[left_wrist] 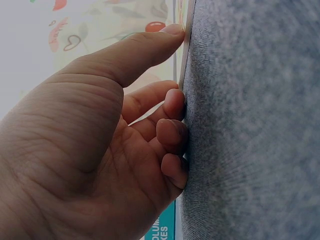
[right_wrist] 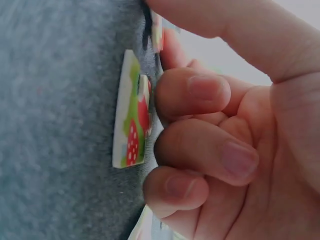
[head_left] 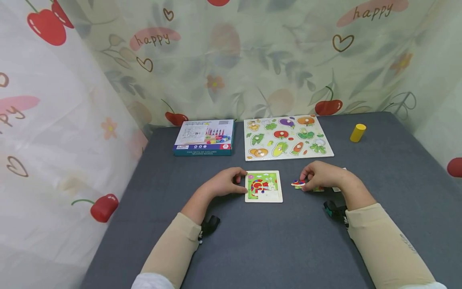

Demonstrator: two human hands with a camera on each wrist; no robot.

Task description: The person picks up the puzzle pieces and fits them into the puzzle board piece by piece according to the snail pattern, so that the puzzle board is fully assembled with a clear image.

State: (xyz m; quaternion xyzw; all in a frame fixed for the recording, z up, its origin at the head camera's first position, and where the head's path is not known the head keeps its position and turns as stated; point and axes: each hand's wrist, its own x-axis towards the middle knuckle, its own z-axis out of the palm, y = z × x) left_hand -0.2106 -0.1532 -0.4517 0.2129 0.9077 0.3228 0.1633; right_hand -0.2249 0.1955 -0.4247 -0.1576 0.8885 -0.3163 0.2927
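A small square jigsaw puzzle board [head_left: 264, 197] with a pale frame lies on the table, its colourful picture partly filled and a bare area at the bottom. My left hand [head_left: 228, 182] rests against its left edge, thumb and index fingertip touching apart from each other; the other fingers are bent in the left wrist view. Right of the board, my right hand [head_left: 322, 176] pinches a puzzle piece [head_left: 298, 183] between thumb and fingers, just above the table. Under this hand lie pieces with green and red print [right_wrist: 129, 125], partly hidden by the fingers.
Behind the board lie a blue-edged box [head_left: 203, 138] at left and a vegetable puzzle board [head_left: 265, 138] at right. A yellow cylinder [head_left: 357, 133] stands at the back right. Printed curtains hang behind and beside the grey table [head_left: 274, 249]. A pale piece [head_left: 336, 189] shows beside the right wrist.
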